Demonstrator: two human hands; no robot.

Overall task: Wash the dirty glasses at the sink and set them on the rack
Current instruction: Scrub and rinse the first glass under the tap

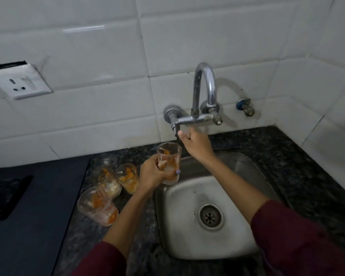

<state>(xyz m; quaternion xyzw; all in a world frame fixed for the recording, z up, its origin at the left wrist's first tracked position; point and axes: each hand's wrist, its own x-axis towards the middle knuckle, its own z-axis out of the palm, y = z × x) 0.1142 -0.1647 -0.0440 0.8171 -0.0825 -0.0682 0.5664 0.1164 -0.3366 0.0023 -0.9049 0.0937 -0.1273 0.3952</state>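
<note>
From the head view, the left hand (152, 173) has its fingers curled around a dirty glass (168, 163), upright over the left rim of the sink (189, 251). The right hand (195, 143) reaches behind the sink and its fingers pinch the tap handle (177, 127). Three more dirty glasses (108, 193) stand left of the sink.

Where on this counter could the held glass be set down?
Bare counter right of the sink, and the sink's own floor. Left is crowded: three dirty glasses fill the strip beside the dark mat.
</note>
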